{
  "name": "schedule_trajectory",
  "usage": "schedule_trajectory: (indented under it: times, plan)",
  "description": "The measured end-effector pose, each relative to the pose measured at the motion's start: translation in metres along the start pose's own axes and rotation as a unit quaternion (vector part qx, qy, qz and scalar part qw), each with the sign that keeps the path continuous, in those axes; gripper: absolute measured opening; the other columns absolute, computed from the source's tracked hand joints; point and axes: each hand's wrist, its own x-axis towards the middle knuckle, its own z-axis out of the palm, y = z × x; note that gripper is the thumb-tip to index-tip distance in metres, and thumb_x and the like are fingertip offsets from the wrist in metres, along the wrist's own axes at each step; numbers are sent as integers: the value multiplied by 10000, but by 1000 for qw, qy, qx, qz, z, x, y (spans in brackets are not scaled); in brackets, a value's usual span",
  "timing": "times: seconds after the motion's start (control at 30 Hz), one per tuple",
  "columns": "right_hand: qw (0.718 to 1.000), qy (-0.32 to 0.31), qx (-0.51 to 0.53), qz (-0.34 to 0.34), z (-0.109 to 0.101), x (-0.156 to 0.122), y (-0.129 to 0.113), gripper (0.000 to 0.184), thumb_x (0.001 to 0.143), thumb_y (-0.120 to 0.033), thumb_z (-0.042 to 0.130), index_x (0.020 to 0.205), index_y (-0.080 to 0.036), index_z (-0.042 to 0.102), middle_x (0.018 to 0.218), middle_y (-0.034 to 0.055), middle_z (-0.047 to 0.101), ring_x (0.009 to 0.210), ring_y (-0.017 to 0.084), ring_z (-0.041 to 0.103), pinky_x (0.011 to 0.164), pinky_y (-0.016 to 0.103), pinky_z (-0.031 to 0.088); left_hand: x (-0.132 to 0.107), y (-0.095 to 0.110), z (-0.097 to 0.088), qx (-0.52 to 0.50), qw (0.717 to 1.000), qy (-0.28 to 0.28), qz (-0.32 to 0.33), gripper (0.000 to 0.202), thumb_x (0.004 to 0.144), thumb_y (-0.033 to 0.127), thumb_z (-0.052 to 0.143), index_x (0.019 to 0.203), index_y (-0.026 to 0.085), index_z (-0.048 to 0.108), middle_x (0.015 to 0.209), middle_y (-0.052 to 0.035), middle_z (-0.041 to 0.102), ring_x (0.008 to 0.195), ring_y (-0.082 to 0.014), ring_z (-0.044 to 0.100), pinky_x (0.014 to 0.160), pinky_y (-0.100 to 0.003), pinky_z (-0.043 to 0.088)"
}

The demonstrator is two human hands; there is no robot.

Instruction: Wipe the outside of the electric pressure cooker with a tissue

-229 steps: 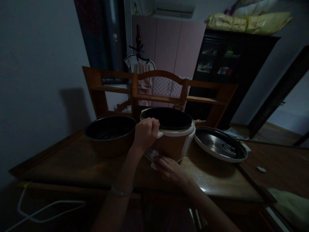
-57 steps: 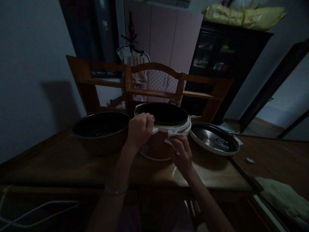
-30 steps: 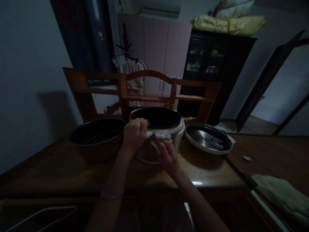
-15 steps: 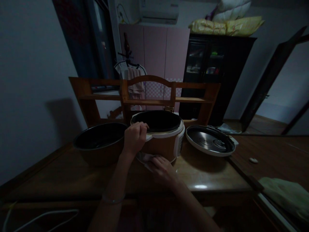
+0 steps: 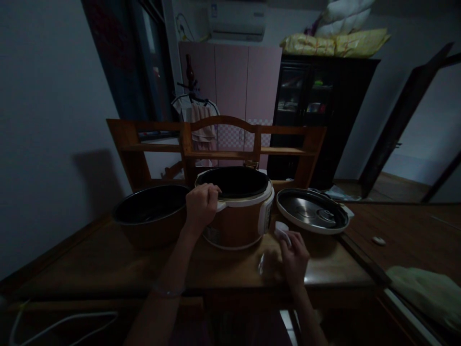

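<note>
In the middle of the wooden table stands an electric pressure cooker (image 5: 236, 223) without its lid, its inside dark. My left hand (image 5: 202, 204) is closed around the handle on the cooker's left rim. My right hand (image 5: 295, 254) is off the cooker, to its front right above the tabletop, pinching a folded white cloth (image 5: 282, 229), perhaps a tissue. A black inner pot (image 5: 153, 223) sits just left of the cooker. On the right the cooker's lid (image 5: 312, 211) lies with its metal underside up.
Behind the cooker runs a low wooden shelf rack (image 5: 221, 154) along the table's back edge. A white cable (image 5: 68, 318) hangs at the lower left. A pale green cloth bundle (image 5: 425, 293) lies at the lower right, and a wall (image 5: 46, 120) closes off the left side.
My right hand with the white cloth has moved from the cooker's lower front to the right, away from it. My left hand stays on the handle. The view has tipped slightly upward.
</note>
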Motion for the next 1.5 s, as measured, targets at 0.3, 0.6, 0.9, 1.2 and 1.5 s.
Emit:
schedule_trajectory:
  times: [0.3,0.6,0.9,1.2,1.5]
  plan:
    - [998,49,-10,-28,2,-6,-9,140,898,-229,603,987,-214,710,946,41,649,887,210,634,808,329,481,5,-8,-6,-41,998,-43,35,507,1028,374,264,844,204,705,855,-61,733,840,-188,676,823,-320,471]
    - [999,49,-10,-20,-2,-3,-9,154,926,-222,562,977,-215,707,922,40,654,869,207,647,782,312,500,7,-18,-12,-79,994,-65,34,474,1017,374,292,862,210,709,908,-72,745,898,-200,678,885,-343,484]
    - [999,53,10,8,-2,-4,-8,149,927,-227,554,978,-222,694,935,43,640,882,214,635,772,306,489,19,-62,-21,-161,983,-83,21,471,968,433,336,819,224,731,959,-73,763,974,-240,694,982,-392,490]
    - [997,40,32,62,0,-5,-3,130,937,-270,560,979,-218,672,960,42,626,920,208,606,842,305,450,32,-109,-8,-181,976,-110,53,513,984,451,311,867,192,738,1020,-82,760,1060,-242,674,1069,-428,443]
    - [995,1,52,91,1,-1,-6,131,923,-275,545,955,-218,658,961,28,624,906,194,604,824,285,441,35,-84,-32,28,973,-169,157,473,1032,396,303,1190,205,706,1241,-53,722,1273,-214,594,1189,-459,338]
